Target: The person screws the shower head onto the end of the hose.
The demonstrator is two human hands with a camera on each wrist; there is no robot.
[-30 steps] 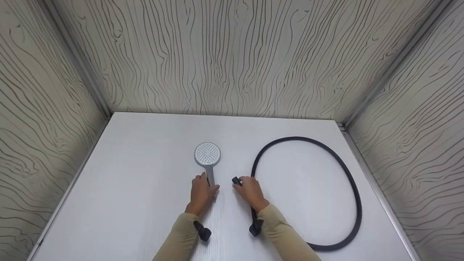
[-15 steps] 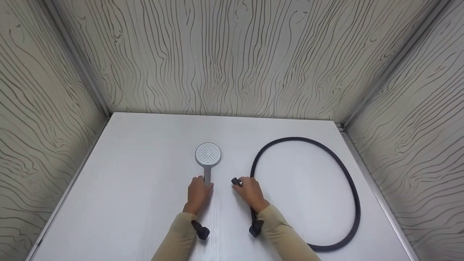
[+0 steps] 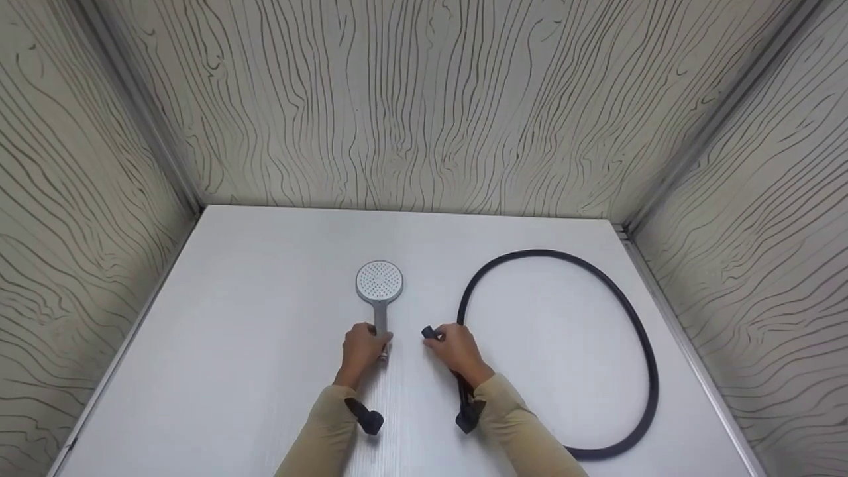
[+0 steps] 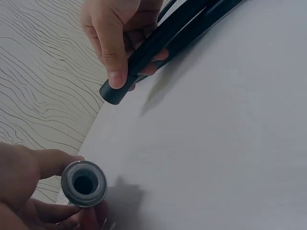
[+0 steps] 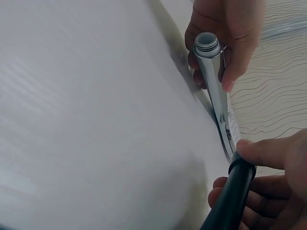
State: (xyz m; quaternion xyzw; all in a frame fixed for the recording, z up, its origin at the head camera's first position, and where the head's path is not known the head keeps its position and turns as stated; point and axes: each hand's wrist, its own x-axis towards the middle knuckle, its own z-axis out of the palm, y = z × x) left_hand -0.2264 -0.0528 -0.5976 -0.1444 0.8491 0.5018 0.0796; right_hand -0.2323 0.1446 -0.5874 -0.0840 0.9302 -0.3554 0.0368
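Note:
A hand shower [image 3: 379, 281] with a round, pale spray face lies face up on the white table. Its grey handle is gripped by my left hand [image 3: 360, 348], thumb on one side and fingers on the other. In the right wrist view the handle's threaded end [image 5: 207, 44] sticks out past that hand. My right hand [image 3: 460, 348] pinches the end of a black shower hose [image 3: 654, 371] between thumb and fingers. The hose's smooth end fitting [image 4: 114, 93] points toward the shower handle, with a gap between them. The left wrist view looks straight into the handle's round opening.
The hose forms a large loop across the right side of the white table [image 3: 265, 285]. Wood-patterned panels [image 3: 397, 106] with grey corner rails enclose the back and sides. Black camera mounts [image 3: 370, 422] sit at both wrists.
My left hand has shifted slightly left with the handle, which has turned from a slant to nearly straight. The handle's lower end now shows below the thumb. My right hand has barely moved.

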